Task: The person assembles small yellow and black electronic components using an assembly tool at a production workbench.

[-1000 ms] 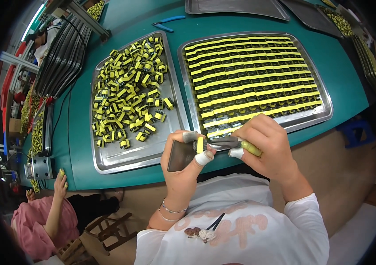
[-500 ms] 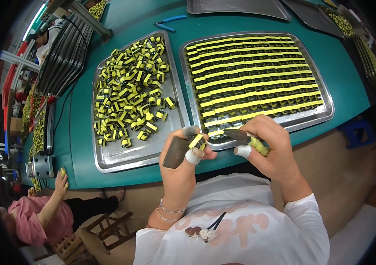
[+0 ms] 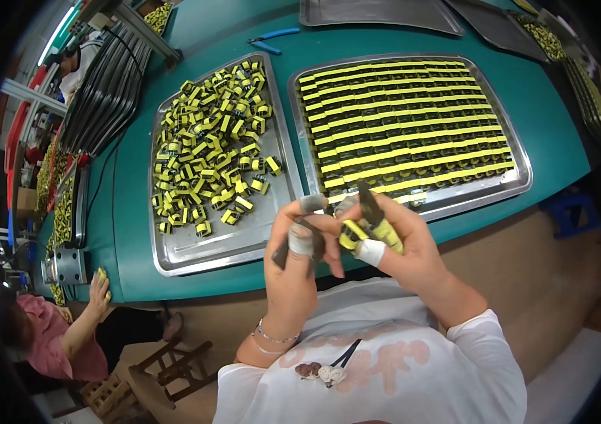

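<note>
Over the green table, mid-frame, the right hand pinches a yellow part and grips pliers; the left hand curls around a dark block. A light pinch, plier tips clear, seems best.

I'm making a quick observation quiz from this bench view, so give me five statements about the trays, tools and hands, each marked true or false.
1. The left-hand tray holds loosely jumbled yellow-and-black parts. True.
2. The parts in the other tray are heaped at random. False: in the right-hand tray they stand in neat rows.
3. Blue-handled pliers lie on the green table, beyond the trays. True.
4. The right hand holds a tool with a yellow-wrapped handle. True.
5. The left hand is empty. False: the left hand holds a dark piece, partly hidden by the fingers.
</note>
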{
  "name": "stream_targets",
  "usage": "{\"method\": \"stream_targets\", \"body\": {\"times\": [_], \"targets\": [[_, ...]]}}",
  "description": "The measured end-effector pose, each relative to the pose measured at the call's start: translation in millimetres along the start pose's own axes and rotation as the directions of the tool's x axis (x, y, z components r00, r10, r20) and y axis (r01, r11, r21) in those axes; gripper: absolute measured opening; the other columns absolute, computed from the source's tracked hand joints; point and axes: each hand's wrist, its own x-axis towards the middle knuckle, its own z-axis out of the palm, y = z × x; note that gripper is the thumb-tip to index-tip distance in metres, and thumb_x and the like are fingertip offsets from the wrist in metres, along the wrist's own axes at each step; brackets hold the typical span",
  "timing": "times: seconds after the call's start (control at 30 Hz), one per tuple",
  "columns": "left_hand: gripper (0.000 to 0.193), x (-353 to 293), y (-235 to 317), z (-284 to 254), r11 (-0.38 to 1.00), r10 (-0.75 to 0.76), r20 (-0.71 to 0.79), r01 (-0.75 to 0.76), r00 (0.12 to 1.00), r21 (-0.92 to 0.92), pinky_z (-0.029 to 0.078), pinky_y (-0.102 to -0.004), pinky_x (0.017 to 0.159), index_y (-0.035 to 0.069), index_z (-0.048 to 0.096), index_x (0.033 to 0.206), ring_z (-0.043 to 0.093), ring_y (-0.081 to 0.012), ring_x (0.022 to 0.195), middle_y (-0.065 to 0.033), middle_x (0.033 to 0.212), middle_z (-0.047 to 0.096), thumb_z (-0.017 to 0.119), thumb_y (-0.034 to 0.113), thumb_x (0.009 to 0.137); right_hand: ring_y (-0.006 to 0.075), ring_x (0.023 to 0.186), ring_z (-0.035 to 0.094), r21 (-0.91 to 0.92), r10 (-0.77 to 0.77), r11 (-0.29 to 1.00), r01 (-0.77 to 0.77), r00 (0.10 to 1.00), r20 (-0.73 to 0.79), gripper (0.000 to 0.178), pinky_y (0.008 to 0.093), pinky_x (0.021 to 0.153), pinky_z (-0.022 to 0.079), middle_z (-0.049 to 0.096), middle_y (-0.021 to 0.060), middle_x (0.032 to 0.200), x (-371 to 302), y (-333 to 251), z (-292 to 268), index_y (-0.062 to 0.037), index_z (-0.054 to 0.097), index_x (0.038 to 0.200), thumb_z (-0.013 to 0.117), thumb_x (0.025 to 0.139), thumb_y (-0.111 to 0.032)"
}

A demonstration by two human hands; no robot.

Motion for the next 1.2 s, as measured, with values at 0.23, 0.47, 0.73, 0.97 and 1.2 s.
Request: {"method": "stream_targets", "body": {"times": [0.23, 0.47, 0.73, 0.97, 1.2], "targets": [[0.064, 13.5, -3.7, -8.3, 0.737, 0.164, -0.035, -0.146, 0.986, -0.660, 0.043, -0.0414, 0.102, 0.002, 0.040, 0.130, 0.051, -0.0261, 0.117, -0.0189, 0.130, 0.047, 0.050, 0.052, 0.091, 0.0191, 0.089, 0.060, -0.321, -0.175, 0.933, 0.164, 0.985, -0.003, 0.033, 0.0316, 0.081, 0.048, 0.062, 0.0103, 0.101, 4.8, -5.2, 2.7, 0.0007, 0.060, 0.108, 0.062, 0.075, 0.001], [0.091, 17.1, -2.4, 16.7, 0.903, 0.214, -0.048, -0.217, 0.976, -0.371, 0.020, -0.0451, 0.115, 0.002, 0.029, 0.141, 0.033, -0.0340, 0.135, -0.0224, 0.145, 0.033, 0.043, 0.072, 0.084, 0.0261, 0.086, 0.061, -0.553, -0.337, 0.775, 0.307, 0.940, 0.049, 0.045, 0.0336, 0.076, 0.049, 0.062, 0.0116, 0.097, 11.8, 1.9, 15.7, -0.0029, 0.064, 0.105, 0.062, 0.062, 0.008], [0.098, 16.9, -6.0, 22.6, 0.942, 0.254, -0.085, -0.267, 0.963, -0.203, 0.016, -0.0442, 0.117, 0.004, 0.019, 0.146, 0.025, -0.0340, 0.139, -0.0224, 0.150, 0.024, 0.036, 0.077, 0.083, 0.0257, 0.080, 0.060, -0.638, -0.359, 0.701, 0.320, 0.931, 0.072, 0.048, 0.0334, 0.067, 0.050, 0.058, 0.0100, 0.094, 11.3, 3.7, 15.5, -0.0055, 0.065, 0.106, 0.070, 0.060, 0.006], [0.098, 15.2, -10.7, 18.5, 0.965, 0.239, -0.031, -0.241, 0.970, -0.105, 0.015, -0.0448, 0.117, 0.005, 0.013, 0.148, 0.024, -0.0348, 0.140, -0.0227, 0.151, 0.021, 0.028, 0.077, 0.085, 0.0247, 0.074, 0.060, -0.704, -0.402, 0.603, 0.375, 0.905, 0.137, 0.050, 0.0312, 0.063, 0.049, 0.059, 0.0102, 0.088, 9.7, -0.4, 13.4, -0.0047, 0.067, 0.102, 0.062, 0.056, 0.011], [0.100, 15.3, -10.5, 20.8, 0.975, 0.219, -0.034, -0.220, 0.975, -0.044, 0.014, -0.0442, 0.117, 0.002, 0.010, 0.149, 0.021, -0.0352, 0.141, -0.0230, 0.152, 0.020, 0.024, 0.078, 0.084, 0.0242, 0.074, 0.059, -0.553, -0.319, 0.782, 0.286, 0.947, 0.038, 0.042, 0.0319, 0.065, 0.049, 0.061, 0.0092, 0.087, 9.6, 8.5, 9.8, -0.0035, 0.066, 0.099, 0.066, 0.059, 0.008]]}}
